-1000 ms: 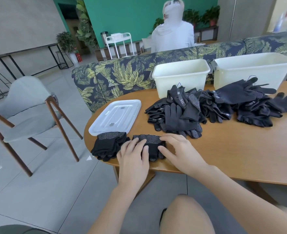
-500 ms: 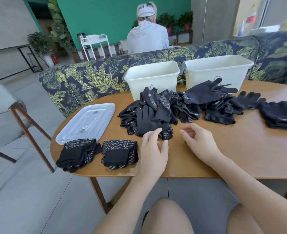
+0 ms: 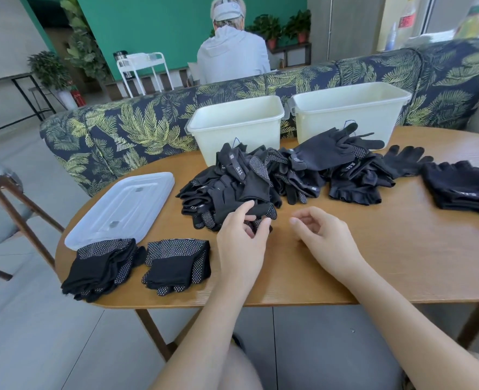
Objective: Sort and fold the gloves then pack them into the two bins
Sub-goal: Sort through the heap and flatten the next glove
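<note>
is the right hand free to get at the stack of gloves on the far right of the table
Probably yes: the right hand holds nothing, and only bare table lies between it and the stack of gloves.

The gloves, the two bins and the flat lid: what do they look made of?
Gloves: soft black knit fabric, it seems; they crumple, and pale grip dots stud the palms.
Bins: cream plastic probably, matte, with moulded rims.
Lid: translucent whitish plastic, slightly glossy, with moulded ridges.
</note>
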Demonstrator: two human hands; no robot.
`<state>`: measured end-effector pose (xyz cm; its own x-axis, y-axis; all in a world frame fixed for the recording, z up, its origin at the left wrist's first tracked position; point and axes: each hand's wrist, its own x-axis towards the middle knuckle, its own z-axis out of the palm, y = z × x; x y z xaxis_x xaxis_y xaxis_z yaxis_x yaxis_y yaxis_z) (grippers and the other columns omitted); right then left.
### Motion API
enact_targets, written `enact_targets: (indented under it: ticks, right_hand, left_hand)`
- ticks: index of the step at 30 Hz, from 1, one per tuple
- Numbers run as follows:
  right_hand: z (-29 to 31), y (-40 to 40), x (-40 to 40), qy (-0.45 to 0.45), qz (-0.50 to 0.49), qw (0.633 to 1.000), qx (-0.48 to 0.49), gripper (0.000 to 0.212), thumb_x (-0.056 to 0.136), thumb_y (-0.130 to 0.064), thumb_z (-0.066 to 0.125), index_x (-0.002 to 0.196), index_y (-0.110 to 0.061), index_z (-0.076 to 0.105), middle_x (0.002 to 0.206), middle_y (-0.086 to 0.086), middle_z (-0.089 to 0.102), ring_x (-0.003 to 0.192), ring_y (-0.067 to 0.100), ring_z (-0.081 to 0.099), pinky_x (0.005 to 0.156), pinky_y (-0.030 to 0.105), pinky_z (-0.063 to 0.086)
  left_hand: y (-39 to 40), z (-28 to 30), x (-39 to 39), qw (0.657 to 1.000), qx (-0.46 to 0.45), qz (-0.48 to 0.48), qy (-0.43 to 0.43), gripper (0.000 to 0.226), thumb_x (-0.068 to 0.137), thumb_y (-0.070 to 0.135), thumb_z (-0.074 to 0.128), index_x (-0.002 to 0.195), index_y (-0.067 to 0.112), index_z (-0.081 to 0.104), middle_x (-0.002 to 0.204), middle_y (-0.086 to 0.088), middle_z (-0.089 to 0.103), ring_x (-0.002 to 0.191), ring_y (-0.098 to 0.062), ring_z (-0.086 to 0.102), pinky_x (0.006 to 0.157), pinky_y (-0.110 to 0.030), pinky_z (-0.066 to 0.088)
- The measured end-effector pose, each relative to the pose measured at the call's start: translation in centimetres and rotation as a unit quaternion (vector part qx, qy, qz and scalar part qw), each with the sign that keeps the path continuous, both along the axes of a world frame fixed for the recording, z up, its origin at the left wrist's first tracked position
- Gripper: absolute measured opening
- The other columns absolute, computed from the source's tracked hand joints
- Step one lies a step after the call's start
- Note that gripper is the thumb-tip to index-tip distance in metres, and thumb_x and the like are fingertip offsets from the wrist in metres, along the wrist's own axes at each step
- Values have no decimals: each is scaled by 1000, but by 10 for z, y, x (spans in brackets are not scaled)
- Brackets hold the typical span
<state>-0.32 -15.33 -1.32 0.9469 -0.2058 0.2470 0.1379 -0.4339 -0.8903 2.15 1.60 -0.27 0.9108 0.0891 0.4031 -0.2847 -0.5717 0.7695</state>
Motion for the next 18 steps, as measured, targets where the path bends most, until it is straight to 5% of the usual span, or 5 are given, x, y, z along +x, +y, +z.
enact_targets:
  ticks: [3,7,13,18]
  right_hand:
    - [2,-7,-11,-18,17,997,71,17,94,-31,71,111,-34,67,106,-16,70,93,-1,66,74,12,50]
    - [1,-22,-19,-46,53,993,97,38,90,-26,76,124,-39,65,128,-20,62,118,0,57,86,20,53]
    - [10,-45,-23,-45,82,981,169,20,83,-25,74,101,-17,79,99,2,78,93,15,73,85,25,57]
    - [9,-53,-22,-57,48,976,205,15,80,-26,75,86,-12,80,85,9,76,78,16,67,78,28,56]
  left_hand:
    - [-7,-1,-9,997,-3,-40,-72,41,88,30,80,127,24,69,77,8,60,91,-2,62,82,-2,38]
    - [-22,-2,-19,989,-53,-92,-101,35,88,28,80,122,23,73,87,9,67,76,-12,65,71,-19,53]
    - [-41,-1,-23,975,-117,-191,-13,45,83,42,79,125,28,71,88,7,72,78,-17,69,67,-23,56]
    - [-40,-3,-15,972,-152,-178,-1,50,85,28,84,129,40,64,102,12,72,86,-16,68,75,-29,57]
